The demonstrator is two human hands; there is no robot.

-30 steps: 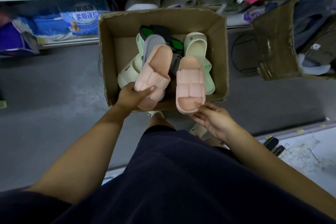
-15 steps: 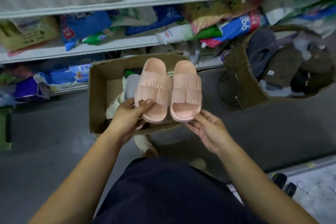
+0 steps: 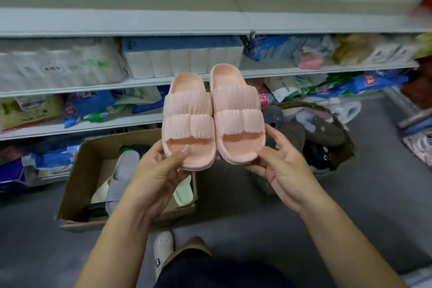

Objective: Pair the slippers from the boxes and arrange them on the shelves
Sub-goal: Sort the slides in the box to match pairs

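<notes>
Above the box (image 3: 77, 184), pink slippers (image 3: 212, 114) side by side, fingers (image 3: 180, 154) gripping heels

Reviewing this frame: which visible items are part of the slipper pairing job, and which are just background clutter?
Part of the job:
- two pink slippers, side by side, held by left hand and right hand
- cardboard box with grey slipper and green slipper
- second box of dark footwear
- empty shelf

Just lying about:
- tissue packs
- blue bags
</notes>
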